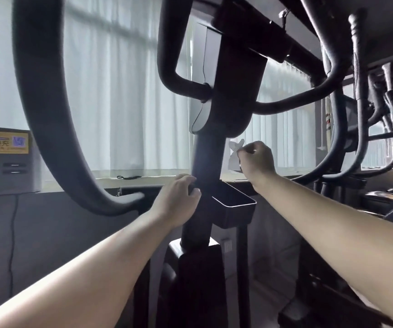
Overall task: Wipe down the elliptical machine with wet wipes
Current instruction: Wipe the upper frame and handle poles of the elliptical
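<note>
The black elliptical machine fills the view; its upright centre post (206,159) rises in the middle. A small black tray (234,202) juts from the post at mid height. My left hand (179,200) grips the left side of the post just beside the tray, fingers curled round it. My right hand (256,159) is raised to the right of the post and pinches a crumpled pale wet wipe (234,155), which hangs beside the post without clearly touching it. A thick curved handlebar (48,114) sweeps down at the left.
More black handlebars and a second machine (356,102) crowd the right side. A grey box with a yellow label (3,159) stands at the left by the window sill (143,179). White curtains hang behind.
</note>
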`<state>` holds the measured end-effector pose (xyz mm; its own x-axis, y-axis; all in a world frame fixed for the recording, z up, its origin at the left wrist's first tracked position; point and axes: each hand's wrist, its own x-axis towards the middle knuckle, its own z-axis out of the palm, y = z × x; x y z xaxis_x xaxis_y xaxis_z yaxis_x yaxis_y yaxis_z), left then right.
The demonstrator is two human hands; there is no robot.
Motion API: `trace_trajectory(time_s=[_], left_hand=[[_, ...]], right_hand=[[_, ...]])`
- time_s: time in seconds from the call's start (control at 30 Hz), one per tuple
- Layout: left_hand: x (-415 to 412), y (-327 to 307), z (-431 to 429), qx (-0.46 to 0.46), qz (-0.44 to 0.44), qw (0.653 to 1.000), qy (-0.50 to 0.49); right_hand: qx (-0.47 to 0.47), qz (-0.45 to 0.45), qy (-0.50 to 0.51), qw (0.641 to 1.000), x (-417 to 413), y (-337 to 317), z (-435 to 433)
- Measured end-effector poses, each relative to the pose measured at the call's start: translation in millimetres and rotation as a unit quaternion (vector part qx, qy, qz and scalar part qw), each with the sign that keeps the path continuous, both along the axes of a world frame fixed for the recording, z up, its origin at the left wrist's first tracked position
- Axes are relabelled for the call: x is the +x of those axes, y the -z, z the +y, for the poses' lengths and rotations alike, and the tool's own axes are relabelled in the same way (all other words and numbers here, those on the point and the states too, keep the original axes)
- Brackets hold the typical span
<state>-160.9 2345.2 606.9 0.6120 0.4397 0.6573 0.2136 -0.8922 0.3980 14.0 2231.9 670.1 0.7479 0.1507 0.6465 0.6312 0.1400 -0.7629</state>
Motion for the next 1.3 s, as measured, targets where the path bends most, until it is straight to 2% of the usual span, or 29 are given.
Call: trace_trajectory(time_s=[0.1,0.2,0.33,0.53,0.73,0.9,1.03,1.13,1.2,1.3], left_hand=[[-5.1,14.0,-10.4,0.010,-0.021,0.999,0.030],[-5.0,28.6,-18.7,0.014,-0.002,1.000,0.028],[-0.6,46.5,-22.3,-0.007,0.019,1.000,0.017],[3.0,67.2,-31.6,-0.028,0.049,0.998,0.030],[8.6,72.2,-37.4,-0.020,0.025,0.999,0.043],[11.7,75.7,-40.7,-0.040,0.022,0.998,0.047],[7.0,75.0,-42.5,-0.034,-0.022,0.998,0.054],[2.0,80.1,-41.7,-0.058,-0.058,0.993,0.086],[-1.6,86.7,-41.9,-0.082,-0.064,0.990,0.093],[-7.3,102.9,-38.7,-0.110,-0.033,0.992,0.059]], right_hand=[[-0.038,-0.103,0.024,0.994,-13.9,25.0,-34.2],[-0.085,-0.134,0.036,0.987,-14.9,52.8,-54.6],[-0.105,-0.047,0.037,0.993,14.3,78.5,-48.3],[0.013,0.100,-0.080,0.992,23.4,96.8,-31.6],[0.092,0.108,-0.059,0.988,2.3,135.7,-39.2],[0.119,0.090,-0.015,0.989,-27.5,158.8,-20.7],[0.162,0.005,-0.017,0.987,-72.6,167.4,-3.5],[0.097,-0.057,-0.038,0.993,-95.6,175.3,-5.1],[0.086,-0.029,-0.073,0.993,-91.8,184.7,-6.8],[0.100,0.063,-0.104,0.988,-78.6,203.7,-8.6]])
